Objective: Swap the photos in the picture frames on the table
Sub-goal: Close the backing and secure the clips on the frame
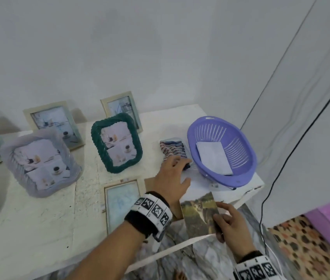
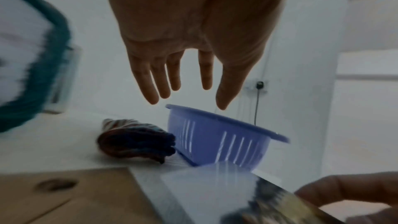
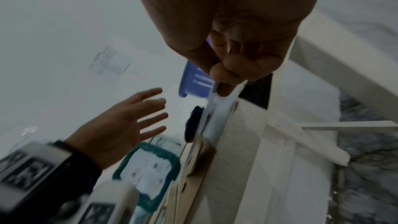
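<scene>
My right hand (image 1: pixel 220 215) pinches the lower right side of a photo (image 1: pixel 197 215) of an animal in greenery, held past the table's front right corner. In the right wrist view the right hand (image 3: pixel 224 81) grips the photo's edge (image 3: pixel 219 113) between thumb and fingers. My left hand (image 1: pixel 182 168) is open, fingers spread above a striped cloth (image 1: pixel 173 148); the left wrist view shows the left hand (image 2: pixel 187 98) touching nothing. A cream frame (image 1: pixel 122 201) lies flat near the front edge, a brown backing board (image 1: pixel 152 183) beside it.
A purple basket (image 1: pixel 222 150) holding a white sheet (image 1: pixel 213 156) stands at the table's right end. A green frame (image 1: pixel 117 142), a lavender frame (image 1: pixel 39 160) and two cream frames (image 1: pixel 56 123) (image 1: pixel 122 110) stand further back. A black cable (image 1: pixel 265 199) hangs to the right.
</scene>
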### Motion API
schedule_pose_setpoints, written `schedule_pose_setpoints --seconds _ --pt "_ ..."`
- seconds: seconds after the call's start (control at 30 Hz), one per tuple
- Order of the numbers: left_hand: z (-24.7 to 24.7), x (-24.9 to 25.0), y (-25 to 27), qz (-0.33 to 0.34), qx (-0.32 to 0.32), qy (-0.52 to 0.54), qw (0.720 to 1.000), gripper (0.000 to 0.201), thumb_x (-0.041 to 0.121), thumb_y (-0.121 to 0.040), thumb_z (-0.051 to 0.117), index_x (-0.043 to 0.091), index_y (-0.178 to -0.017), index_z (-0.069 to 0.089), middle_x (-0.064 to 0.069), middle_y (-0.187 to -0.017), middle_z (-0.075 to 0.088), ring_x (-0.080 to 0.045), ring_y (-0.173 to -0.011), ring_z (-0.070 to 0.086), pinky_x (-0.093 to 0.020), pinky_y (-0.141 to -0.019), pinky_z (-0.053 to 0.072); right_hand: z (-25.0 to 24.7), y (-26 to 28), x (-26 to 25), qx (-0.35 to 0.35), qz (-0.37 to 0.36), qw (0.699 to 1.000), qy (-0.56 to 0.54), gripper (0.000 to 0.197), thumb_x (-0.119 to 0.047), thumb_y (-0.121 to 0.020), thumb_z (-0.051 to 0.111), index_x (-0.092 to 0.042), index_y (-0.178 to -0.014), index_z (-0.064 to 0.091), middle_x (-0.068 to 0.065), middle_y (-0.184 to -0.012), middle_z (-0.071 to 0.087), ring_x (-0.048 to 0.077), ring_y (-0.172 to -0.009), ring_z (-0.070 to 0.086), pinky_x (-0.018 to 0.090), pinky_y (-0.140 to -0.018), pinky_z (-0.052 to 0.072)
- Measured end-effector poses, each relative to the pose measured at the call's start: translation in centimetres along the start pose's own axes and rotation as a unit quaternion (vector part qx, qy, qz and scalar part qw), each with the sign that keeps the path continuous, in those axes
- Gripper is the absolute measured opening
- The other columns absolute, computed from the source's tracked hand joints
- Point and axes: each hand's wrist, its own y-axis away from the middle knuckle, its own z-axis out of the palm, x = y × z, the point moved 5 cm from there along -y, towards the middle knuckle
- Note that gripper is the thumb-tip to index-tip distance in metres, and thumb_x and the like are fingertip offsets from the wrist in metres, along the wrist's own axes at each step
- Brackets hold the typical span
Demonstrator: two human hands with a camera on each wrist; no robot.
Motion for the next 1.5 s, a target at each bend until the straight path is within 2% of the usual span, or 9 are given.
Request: schedule_pose_setpoints --seconds 0.2,0.43,0.63,0.8,0.93,1.1,1.23,1.37,1.5 --pt "3.4 3.0 -4.9 0.017 -0.142 -0.181 0.973 0.044 0.037 -0.094 0.057 0.028 -0.136 0.047 -0.014 -0.159 0.011 -0.037 -0.141 0.023 -0.047 -0.106 0.037 -2.8 0.0 2.0 0.067 0.046 0.997 -0.019 0.02 -0.001 -0.096 0.052 -0.013 -0.111 0.057 0.013 -0.049 0.05 0.02 -0.041 0.044 0.026 -0.04 0.037" --pt "1.9 3.5 -6.4 0.059 -0.102 -0.116 0.986 0.038 0.041 -0.094 0.057 0.021 -0.126 0.056 -0.015 -0.152 0.028 -0.034 -0.134 0.034 -0.041 -0.106 0.034 -4.5 -2.3 1.4 0.13 0.033 0.991 0.008 0.021 0.005 -0.09 0.057 -0.013 -0.1 0.054 0.016 -0.057 0.063 0.026 -0.05 0.055 0.04 -0.058 0.05" --pt "1.3 3.7 -6.7 0.068 -0.084 -0.106 0.988 0.038 0.044 -0.092 0.058 0.023 -0.124 0.058 -0.013 -0.149 0.035 -0.032 -0.129 0.04 -0.039 -0.103 0.035 -5.1 -7.0 -1.3 0.172 0.055 0.975 0.127 0.019 -0.013 -0.088 0.064 -0.011 -0.083 0.046 0.013 -0.057 0.067 0.026 -0.044 0.061 0.035 -0.051 0.055" --pt "2.4 3.1 -5.7 0.072 -0.07 -0.1 0.99 0.036 0.044 -0.091 0.06 0.025 -0.122 0.058 -0.012 -0.152 0.031 -0.032 -0.135 0.034 -0.039 -0.105 0.036 -5.2 -8.7 -2.6 0.166 0.053 0.945 0.277 0.026 -0.025 -0.086 0.066 -0.013 -0.106 0.056 0.019 -0.094 0.07 0.038 -0.088 0.065 0.039 -0.076 0.052" --pt "3.8 2.2 -4.9 0.063 -0.071 -0.1 0.99 0.036 0.044 -0.091 0.061 0.025 -0.122 0.058 -0.011 -0.158 0.022 -0.03 -0.139 0.029 -0.038 -0.108 0.035 -6.1 -8.2 -2.7 0.15 0.058 0.945 0.286 0.041 -0.024 -0.087 0.067 -0.006 -0.122 0.055 0.02 -0.11 0.066 0.038 -0.103 0.061 0.032 -0.073 0.041" --pt "4.5 1.1 -4.2 0.067 -0.075 -0.079 0.992 0.042 0.044 -0.092 0.059 0.028 -0.13 0.054 -0.005 -0.161 0.013 -0.027 -0.142 0.023 -0.035 -0.11 0.032 -11.2 -8.1 -3.4 0.193 0.077 0.925 0.318 0.024 -0.032 -0.087 0.062 -0.01 -0.086 0.053 0.016 -0.082 0.066 0.035 -0.084 0.06 0.037 -0.07 0.045" --pt "4.3 0.8 -3.5 0.074 -0.083 -0.051 0.992 0.048 0.049 -0.092 0.055 0.032 -0.136 0.048 0.001 -0.162 0.005 -0.024 -0.143 0.022 -0.037 -0.109 0.036 -14.2 -9.4 -11.3 0.268 -0.034 0.9 0.341 0.019 -0.028 -0.089 0.059 -0.01 -0.082 0.056 0.012 -0.076 0.065 0.03 -0.072 0.055 0.032 -0.067 0.04" --pt "4.2 0.5 -3.4 0.079 -0.086 -0.018 0.993 0.048 0.05 -0.093 0.053 0.033 -0.137 0.047 0.005 -0.162 0.001 -0.021 -0.143 0.027 -0.033 -0.108 0.037 -10.4 -14.3 -18.2 0.154 -0.149 0.867 0.45 0.017 -0.035 -0.087 0.061 -0.019 -0.09 0.057 0.003 -0.075 0.064 0.027 -0.074 0.058 0.033 -0.069 0.047" --pt "4.4 0.2 -3.2 0.076 -0.097 -0.022 0.992 0.046 0.049 -0.094 0.052 0.034 -0.137 0.045 0.009 -0.162 -0.006 -0.019 -0.129 0.046 -0.026 -0.094 0.045 -3.0 -20.7 -19.1 -0.053 -0.142 0.771 0.618 0.032 -0.039 -0.086 0.063 -0.02 -0.111 0.058 0.003 -0.111 0.062 0.025 -0.104 0.056 0.031 -0.081 0.043"
